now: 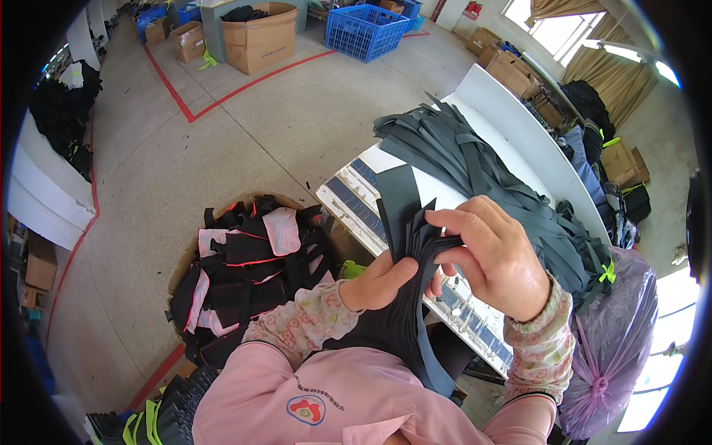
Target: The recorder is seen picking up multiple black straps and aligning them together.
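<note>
A bundle of dark grey fabric strips (401, 200) is held up in front of my chest, its upper ends fanned apart and its lower part hanging toward my lap. My left hand (382, 284) is closed around the bundle, thumb across its front. With thumb and forefinger, my right hand (495, 256) pinches some of the strips near their upper ends. Beyond my hands, a large heap of similar dark strips (475, 159) lies on the white table (360, 215), spreading toward the right.
Left of the table stands a carton filled with black and pink fabric pieces (256, 259). A tied, translucent purple bag (608, 341) hangs by the table's right end. A raised white board (519, 122) edges the far side. A blue crate (365, 33) and cardboard box (259, 38) stand farther off.
</note>
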Tool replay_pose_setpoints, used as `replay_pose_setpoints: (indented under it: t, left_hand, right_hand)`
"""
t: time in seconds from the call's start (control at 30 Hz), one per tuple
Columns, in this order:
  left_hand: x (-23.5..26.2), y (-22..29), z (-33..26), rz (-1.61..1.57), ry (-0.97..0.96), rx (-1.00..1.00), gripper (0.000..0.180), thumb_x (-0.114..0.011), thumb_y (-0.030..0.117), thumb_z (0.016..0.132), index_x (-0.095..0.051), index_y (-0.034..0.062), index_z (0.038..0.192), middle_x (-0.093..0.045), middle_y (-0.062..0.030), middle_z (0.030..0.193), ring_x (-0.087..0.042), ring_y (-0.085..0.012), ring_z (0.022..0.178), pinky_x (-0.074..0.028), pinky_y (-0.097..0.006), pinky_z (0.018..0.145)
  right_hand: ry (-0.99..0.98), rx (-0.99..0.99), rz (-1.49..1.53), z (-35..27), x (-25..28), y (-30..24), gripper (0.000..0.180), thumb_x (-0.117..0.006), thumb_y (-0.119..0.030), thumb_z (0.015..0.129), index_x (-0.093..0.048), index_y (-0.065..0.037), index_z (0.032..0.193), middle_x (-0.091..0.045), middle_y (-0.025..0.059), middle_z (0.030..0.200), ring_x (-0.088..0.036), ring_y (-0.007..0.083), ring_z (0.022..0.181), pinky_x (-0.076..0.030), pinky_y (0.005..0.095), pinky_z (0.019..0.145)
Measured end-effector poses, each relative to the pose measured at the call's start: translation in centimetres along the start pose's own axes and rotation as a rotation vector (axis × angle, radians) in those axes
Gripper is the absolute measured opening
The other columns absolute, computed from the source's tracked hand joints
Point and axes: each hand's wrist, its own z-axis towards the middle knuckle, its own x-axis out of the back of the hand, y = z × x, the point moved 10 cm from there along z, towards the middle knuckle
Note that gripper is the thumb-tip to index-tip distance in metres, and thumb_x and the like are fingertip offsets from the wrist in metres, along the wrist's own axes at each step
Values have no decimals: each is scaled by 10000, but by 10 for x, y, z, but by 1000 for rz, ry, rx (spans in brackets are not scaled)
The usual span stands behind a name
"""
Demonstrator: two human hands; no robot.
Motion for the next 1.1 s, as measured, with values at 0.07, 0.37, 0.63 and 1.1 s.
replay_pose_setpoints:
  t: [0.07, 0.37, 0.63, 1.1]
  left_hand:
    - [0, 0, 0, -1, -1, 4, 579, -420, 485, 1061, -454, -14, 1352, -596, -133, 1190, -597, -160, 909, -510, -317, 822]
    - [-2, 7, 2, 32, -25, 19, 562, -404, 485, 1065, -501, -14, 1306, -606, -116, 1124, -591, -158, 897, -505, -308, 810]
    - [4, -1, -2, 93, 4, 53, 755, -322, 727, 965, -509, 24, 1168, -604, -104, 983, -581, -166, 872, -481, -310, 793]
    - [-6, 6, 4, 0, -27, 15, 589, -415, 508, 1054, -449, 4, 1356, -575, -133, 1180, -581, -154, 897, -500, -302, 803]
  right_hand:
    - [7, 44, -28, 0, -2, -3, 480, -775, -61, 689, -597, 5, 1130, -566, 124, 908, -584, 335, 842, -495, 411, 752]
    - [-42, 11, -4, 2, -7, -2, 488, -797, -73, 649, -620, -15, 1100, -569, 108, 931, -581, 317, 849, -497, 397, 755]
    - [-38, 25, 46, 1, -15, -6, 424, -808, -19, 615, -628, -31, 999, -559, 97, 937, -587, 306, 869, -509, 382, 747]
    - [-58, 93, -38, 4, -1, -15, 557, -799, -49, 656, -617, 34, 1175, -563, 120, 958, -597, 316, 869, -517, 390, 736]
